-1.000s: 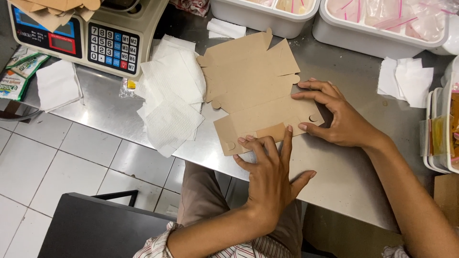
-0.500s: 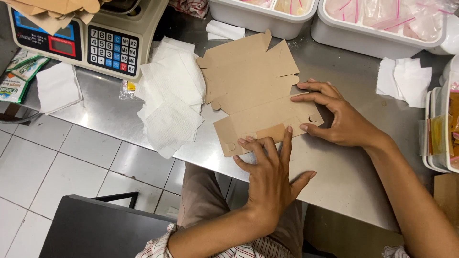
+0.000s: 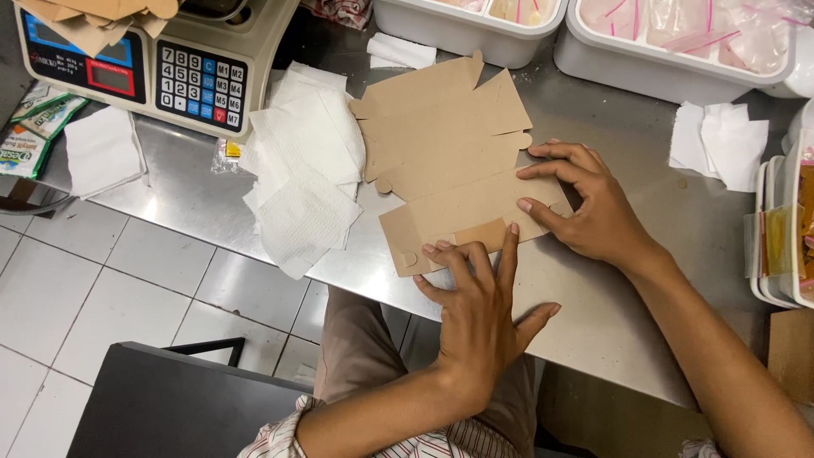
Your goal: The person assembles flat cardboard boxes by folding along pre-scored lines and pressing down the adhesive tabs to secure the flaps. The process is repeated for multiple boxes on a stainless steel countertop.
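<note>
Left hand [image 3: 479, 297] flat, fingers spread, pressing near edge of brown cardboard box blank [image 3: 454, 161] on steel surface [image 3: 203, 191]. Right hand [image 3: 585, 203] open, fingertips pinning blank's right flap. No shift from half a second ago; both hands hold position, fold not progressing. Left of hands: stack of white paper napkins [image 3: 305, 161]. Beyond: weighing scale [image 3: 161, 59], white tubs [image 3: 678, 42].
</note>
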